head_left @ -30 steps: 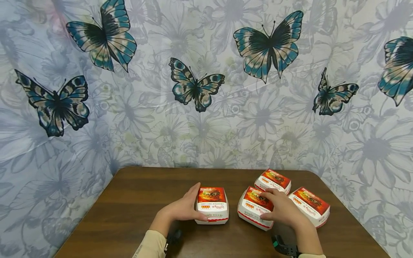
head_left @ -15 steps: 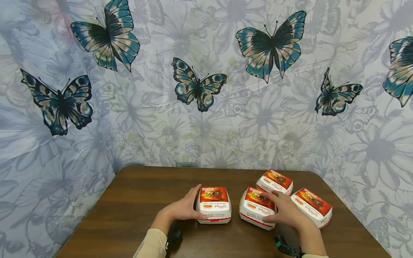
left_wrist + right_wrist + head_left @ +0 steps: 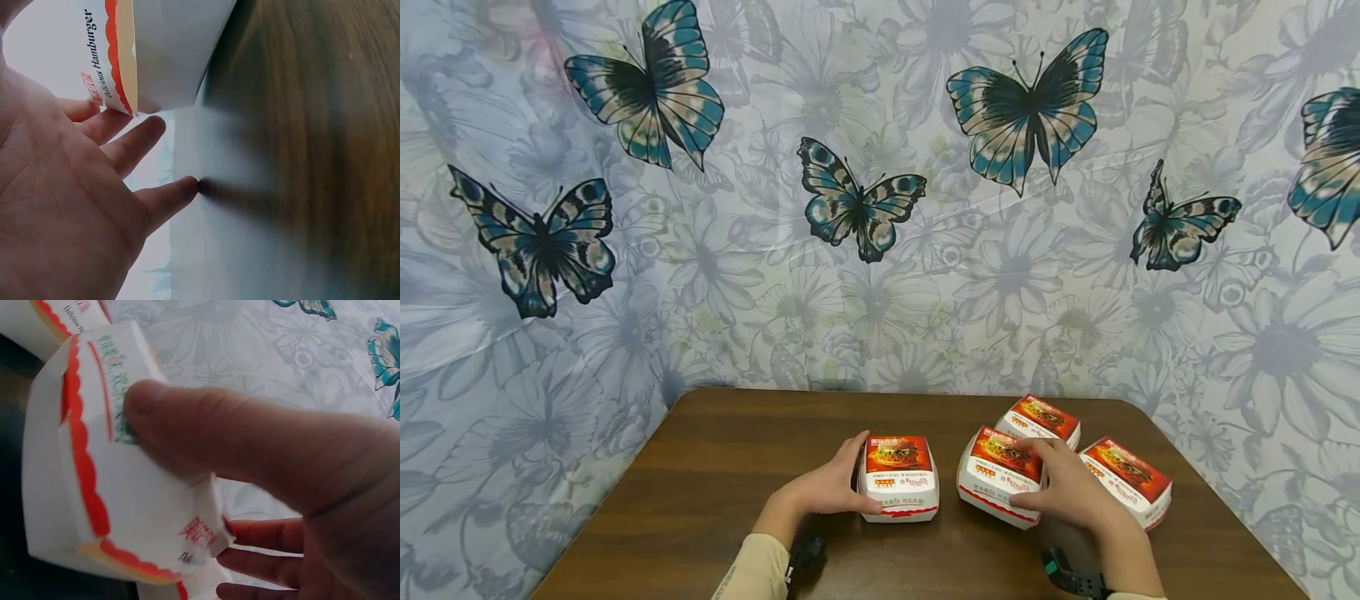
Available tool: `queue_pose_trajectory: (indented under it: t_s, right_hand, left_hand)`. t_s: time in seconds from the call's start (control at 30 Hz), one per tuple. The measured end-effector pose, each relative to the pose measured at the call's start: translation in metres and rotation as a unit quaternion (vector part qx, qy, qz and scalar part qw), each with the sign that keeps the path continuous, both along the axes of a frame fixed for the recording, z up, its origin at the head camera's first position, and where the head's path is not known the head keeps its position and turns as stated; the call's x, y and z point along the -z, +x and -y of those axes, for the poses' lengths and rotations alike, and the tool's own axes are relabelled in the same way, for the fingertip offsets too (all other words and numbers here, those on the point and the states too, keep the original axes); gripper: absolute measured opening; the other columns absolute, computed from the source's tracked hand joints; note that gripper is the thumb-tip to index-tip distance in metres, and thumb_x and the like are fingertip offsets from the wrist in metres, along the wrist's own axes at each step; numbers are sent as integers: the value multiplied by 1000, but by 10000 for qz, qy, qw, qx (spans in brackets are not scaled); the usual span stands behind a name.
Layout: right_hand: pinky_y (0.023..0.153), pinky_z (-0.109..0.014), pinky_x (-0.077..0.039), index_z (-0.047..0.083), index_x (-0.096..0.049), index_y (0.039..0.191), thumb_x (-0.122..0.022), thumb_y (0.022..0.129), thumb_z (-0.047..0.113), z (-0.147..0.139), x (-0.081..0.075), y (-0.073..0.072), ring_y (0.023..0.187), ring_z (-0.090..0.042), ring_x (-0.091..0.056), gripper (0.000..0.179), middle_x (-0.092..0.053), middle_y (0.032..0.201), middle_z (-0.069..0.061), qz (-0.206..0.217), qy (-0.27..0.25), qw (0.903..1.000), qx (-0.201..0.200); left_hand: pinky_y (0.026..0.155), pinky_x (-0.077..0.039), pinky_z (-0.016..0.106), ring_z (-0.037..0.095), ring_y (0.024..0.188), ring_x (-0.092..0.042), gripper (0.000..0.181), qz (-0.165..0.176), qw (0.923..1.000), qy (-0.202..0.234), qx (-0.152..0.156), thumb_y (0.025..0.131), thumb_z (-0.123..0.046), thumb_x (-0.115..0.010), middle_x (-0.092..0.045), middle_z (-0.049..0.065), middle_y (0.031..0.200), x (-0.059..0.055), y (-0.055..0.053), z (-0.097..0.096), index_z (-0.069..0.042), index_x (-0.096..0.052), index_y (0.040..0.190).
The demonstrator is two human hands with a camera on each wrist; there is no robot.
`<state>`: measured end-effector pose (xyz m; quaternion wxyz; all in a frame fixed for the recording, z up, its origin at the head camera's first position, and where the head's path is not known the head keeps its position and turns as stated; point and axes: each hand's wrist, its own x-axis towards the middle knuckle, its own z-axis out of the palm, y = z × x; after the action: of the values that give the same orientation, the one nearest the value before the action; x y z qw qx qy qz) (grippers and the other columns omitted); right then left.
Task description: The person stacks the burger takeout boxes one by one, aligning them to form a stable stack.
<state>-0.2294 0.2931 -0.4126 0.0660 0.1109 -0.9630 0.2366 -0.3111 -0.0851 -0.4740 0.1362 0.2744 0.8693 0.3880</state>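
Two white hamburger boxes with red picture lids are in the hands in the head view. My left hand (image 3: 827, 486) holds the left hamburger box (image 3: 898, 500) by its left side, thumb at the front and fingers toward the back. The left wrist view shows fingertips against the side of this box (image 3: 169, 50), with the little finger apart from it. My right hand (image 3: 1070, 487) grips the middle hamburger box (image 3: 996, 479) from its right, slightly tilted. In the right wrist view the thumb (image 3: 150, 403) presses the front of that box (image 3: 144, 487), and the other fingers lie beyond it.
Two more hamburger boxes are on the brown wooden table (image 3: 737, 425): a back box (image 3: 1043, 417) behind the gripped middle one, and a right-hand box (image 3: 1127, 479) beside the right hand. A butterfly-print cloth (image 3: 880, 333) hangs behind the table's far edge.
The middle box has risen slightly in my right hand and now overlaps more of the back box. My left hand and its box have stayed nearly still; the head view shifted a little.
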Motion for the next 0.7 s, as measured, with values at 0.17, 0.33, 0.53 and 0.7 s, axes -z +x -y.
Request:
queue_pose_trajectory:
  t_s: [0.17, 0.33, 0.53, 0.7]
  right_hand:
    - [96, -60, -46, 14, -56, 136, -86, 70, 54, -1, -5, 1, 121, -39, -54, 83, -55, 131, -20, -402, 10, 9991, 124]
    - [94, -59, -47, 15, -55, 135, -85, 71, 56, 1, -9, 0, 121, -37, -53, 83, -54, 131, -17, -866, -158, 9961, 114]
    - [97, -61, -45, 17, -53, 134, -85, 73, 54, 7, -14, 1, 127, -36, -49, 79, -52, 135, -14, -1144, -410, 9926, 3]
    - [96, -59, -46, 17, -53, 135, -85, 73, 52, 13, -14, 2, 126, -32, -50, 78, -53, 135, -11, -1316, -510, 9899, -139]
  left_hand:
    - [114, -35, 54, 31, 144, -32, 123, -19, 10000, -4, 47, 75, -49, -83, -18, 17, 161, 2, 1, -2, -6, -5, 160]
    - [113, -36, 53, 30, 143, -33, 122, 6, 10000, 50, 56, 76, -49, -83, -19, 16, 161, 2, 2, -4, -7, -5, 160]
    - [112, -37, 51, 29, 142, -34, 122, -29, 9998, 95, 142, 76, -48, -83, -19, 16, 161, 0, 2, -6, -6, -5, 160]
    - [112, -37, 51, 28, 142, -34, 123, -55, 9998, 96, 141, 76, -48, -83, -20, 16, 161, 0, 3, -7, -6, -5, 160]
